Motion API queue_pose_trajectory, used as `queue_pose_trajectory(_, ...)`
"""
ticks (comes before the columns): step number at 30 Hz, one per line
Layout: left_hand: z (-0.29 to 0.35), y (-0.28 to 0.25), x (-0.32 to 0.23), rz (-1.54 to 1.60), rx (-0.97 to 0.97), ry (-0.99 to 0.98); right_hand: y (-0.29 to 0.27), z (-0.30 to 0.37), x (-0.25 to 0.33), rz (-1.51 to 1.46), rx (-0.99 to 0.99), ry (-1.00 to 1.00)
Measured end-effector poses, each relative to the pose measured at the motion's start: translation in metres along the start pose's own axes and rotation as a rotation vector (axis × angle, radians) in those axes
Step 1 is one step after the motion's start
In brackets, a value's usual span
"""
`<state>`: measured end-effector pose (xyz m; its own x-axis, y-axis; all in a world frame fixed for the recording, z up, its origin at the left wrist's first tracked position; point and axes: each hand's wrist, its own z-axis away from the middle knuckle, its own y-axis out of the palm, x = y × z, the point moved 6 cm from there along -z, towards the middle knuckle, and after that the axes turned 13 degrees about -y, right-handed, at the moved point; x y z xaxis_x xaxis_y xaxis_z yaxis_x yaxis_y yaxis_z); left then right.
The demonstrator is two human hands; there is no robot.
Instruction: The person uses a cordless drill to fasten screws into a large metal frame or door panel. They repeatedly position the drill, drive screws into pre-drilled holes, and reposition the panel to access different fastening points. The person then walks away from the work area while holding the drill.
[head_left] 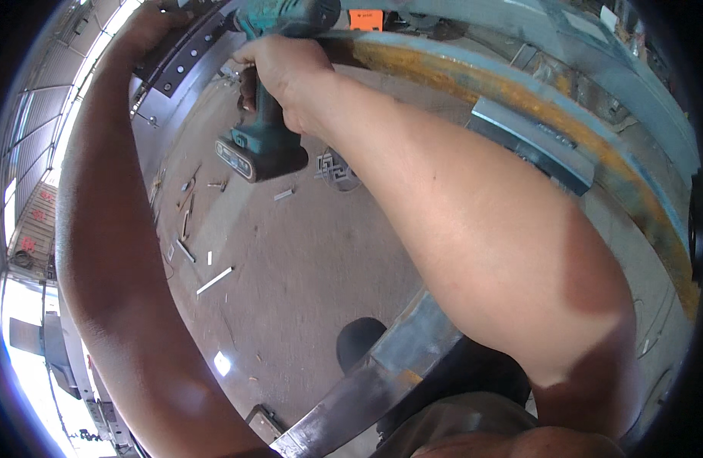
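My right hand [290,65] is wrapped round the grip of a teal and black cordless drill [283,145]. Its battery hangs down, and the top of its body runs out of the upper edge of the picture. At the upper left, my left hand [149,27] lies against a dark metal bar [185,61] with a row of bright round holes or bolt heads. Its fingers are bent close together near a small shiny bit; shadow hides what they hold. The drill's front end is close to the bar, but the contact point cannot be made out.
A curved, rusty steel beam [443,72] sweeps along the right, with a grey metal block [531,141] against it. Another steel beam [367,389] crosses in front of my body. Metal offcuts [214,281] are scattered on the brown floor [290,259]. An orange box [367,19] is at the top.
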<state>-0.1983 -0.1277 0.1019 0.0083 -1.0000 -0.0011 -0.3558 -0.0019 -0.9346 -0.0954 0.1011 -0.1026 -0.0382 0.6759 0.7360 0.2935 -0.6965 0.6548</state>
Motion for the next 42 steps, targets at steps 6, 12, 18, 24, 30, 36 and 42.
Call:
queue_pose_trajectory(6,0.019,0.004,-0.029,0.071,-0.033,-0.083,0.003,0.007,0.007,-0.024,-0.005,-0.013)
queue_pose_trajectory(12,0.037,-0.001,-0.047,-0.044,-0.038,-0.160,0.004,0.007,0.009,-0.052,0.021,-0.005)
queue_pose_trajectory(18,0.044,-0.004,-0.053,-0.015,-0.087,-0.144,0.003,0.005,0.009,-0.046,0.013,-0.004)
queue_pose_trajectory(24,0.041,-0.002,-0.052,-0.019,-0.113,-0.123,0.002,0.008,0.017,-0.028,0.031,0.010)
queue_pose_trajectory(30,0.038,-0.004,-0.050,-0.106,-0.081,-0.144,0.003,0.013,0.021,-0.001,0.026,-0.009)
queue_pose_trajectory(36,0.027,-0.001,-0.041,-0.159,-0.019,-0.137,0.001,0.009,0.021,0.063,-0.093,-0.087)
queue_pose_trajectory(42,0.023,0.003,-0.033,-0.094,-0.115,-0.122,0.002,0.006,0.018,0.094,0.022,-0.038)
